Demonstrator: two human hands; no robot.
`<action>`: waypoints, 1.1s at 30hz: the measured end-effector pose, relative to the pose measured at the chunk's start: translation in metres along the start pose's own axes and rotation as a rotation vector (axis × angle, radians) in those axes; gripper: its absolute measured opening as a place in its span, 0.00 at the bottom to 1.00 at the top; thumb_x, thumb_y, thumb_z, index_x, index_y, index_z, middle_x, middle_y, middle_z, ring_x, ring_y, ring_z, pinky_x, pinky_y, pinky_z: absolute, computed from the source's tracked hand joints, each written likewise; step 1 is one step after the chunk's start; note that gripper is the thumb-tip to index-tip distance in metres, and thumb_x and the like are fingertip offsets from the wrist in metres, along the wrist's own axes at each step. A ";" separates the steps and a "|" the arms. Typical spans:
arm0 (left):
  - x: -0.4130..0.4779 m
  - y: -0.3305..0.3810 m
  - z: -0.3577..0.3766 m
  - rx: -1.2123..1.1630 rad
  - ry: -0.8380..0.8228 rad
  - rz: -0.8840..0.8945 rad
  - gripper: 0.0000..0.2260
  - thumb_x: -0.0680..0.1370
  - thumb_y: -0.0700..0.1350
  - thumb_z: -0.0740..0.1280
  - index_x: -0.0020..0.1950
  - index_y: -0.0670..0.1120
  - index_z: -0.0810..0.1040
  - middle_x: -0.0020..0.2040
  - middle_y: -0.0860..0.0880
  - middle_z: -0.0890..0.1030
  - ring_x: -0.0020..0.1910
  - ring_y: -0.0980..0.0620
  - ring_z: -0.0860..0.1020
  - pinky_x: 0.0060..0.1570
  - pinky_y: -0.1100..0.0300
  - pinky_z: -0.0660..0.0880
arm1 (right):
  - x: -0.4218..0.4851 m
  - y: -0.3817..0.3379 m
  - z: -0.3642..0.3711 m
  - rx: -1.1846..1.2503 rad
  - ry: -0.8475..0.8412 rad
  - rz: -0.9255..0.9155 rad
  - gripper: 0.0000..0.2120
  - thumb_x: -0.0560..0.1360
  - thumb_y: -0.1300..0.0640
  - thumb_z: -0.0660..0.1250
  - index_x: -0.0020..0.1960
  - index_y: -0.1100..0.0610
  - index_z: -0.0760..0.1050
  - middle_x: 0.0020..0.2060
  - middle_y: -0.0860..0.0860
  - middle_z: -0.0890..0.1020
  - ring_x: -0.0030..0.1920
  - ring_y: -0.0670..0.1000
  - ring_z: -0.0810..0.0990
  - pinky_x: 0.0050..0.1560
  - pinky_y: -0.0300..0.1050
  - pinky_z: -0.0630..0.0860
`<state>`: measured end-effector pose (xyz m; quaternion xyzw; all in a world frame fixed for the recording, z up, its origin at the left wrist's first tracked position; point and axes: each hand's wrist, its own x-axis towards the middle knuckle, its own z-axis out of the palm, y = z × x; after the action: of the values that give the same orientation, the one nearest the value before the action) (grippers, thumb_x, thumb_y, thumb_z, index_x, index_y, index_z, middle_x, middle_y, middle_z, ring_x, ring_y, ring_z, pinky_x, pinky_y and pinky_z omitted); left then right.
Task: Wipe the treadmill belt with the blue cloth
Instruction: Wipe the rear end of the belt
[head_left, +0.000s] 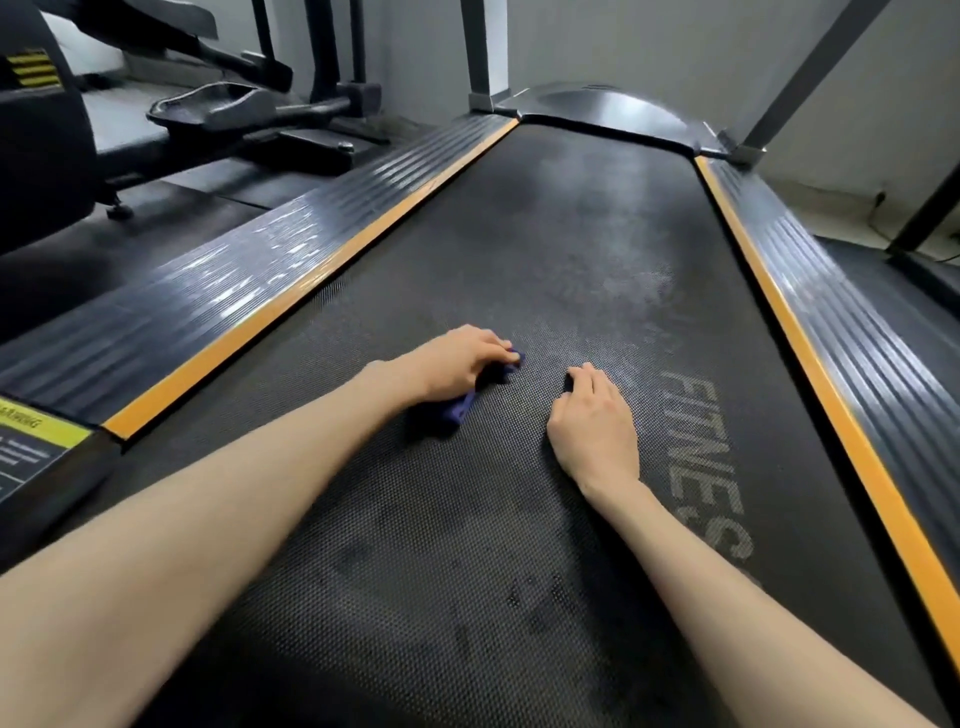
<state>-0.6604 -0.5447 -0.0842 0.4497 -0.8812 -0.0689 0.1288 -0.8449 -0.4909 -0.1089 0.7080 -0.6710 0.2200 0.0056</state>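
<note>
Cloth (460, 410) on belt (571, 234), between orange strips (311, 291)

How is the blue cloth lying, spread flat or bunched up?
Bunched up: the left hand grips the blue cloth against the treadmill belt, and only small crumpled ends poke out.

On my left I see a black elliptical trainer (47, 156) with its foot pedal (208, 106) raised off the floor. A yellow warning label (36, 428) sits at the near left corner. Two grey uprights (480, 52) rise against the pale wall (675, 47) ahead.
</note>
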 end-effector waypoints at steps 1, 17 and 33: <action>0.004 -0.012 -0.003 0.062 0.031 -0.170 0.19 0.76 0.33 0.59 0.66 0.41 0.74 0.65 0.41 0.74 0.63 0.43 0.71 0.65 0.57 0.63 | -0.001 0.000 -0.001 0.011 -0.001 0.000 0.19 0.78 0.58 0.55 0.68 0.62 0.66 0.70 0.58 0.67 0.71 0.56 0.64 0.71 0.47 0.57; -0.086 0.045 -0.016 -0.154 0.078 -0.288 0.19 0.81 0.42 0.55 0.72 0.43 0.65 0.73 0.45 0.65 0.72 0.50 0.62 0.71 0.59 0.52 | -0.003 -0.006 -0.016 0.109 0.098 -0.013 0.18 0.73 0.66 0.59 0.63 0.63 0.71 0.63 0.59 0.74 0.64 0.59 0.70 0.66 0.51 0.62; -0.271 -0.014 -0.110 -0.092 -0.040 -0.597 0.21 0.73 0.30 0.57 0.53 0.49 0.82 0.53 0.52 0.82 0.51 0.56 0.77 0.54 0.68 0.68 | 0.035 -0.181 0.033 0.283 -0.276 -0.264 0.19 0.78 0.62 0.57 0.69 0.57 0.69 0.67 0.58 0.70 0.67 0.57 0.68 0.64 0.44 0.62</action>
<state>-0.4655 -0.3340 -0.0274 0.6811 -0.7083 -0.1522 0.1056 -0.6622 -0.5159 -0.0756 0.8066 -0.5295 0.2105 -0.1571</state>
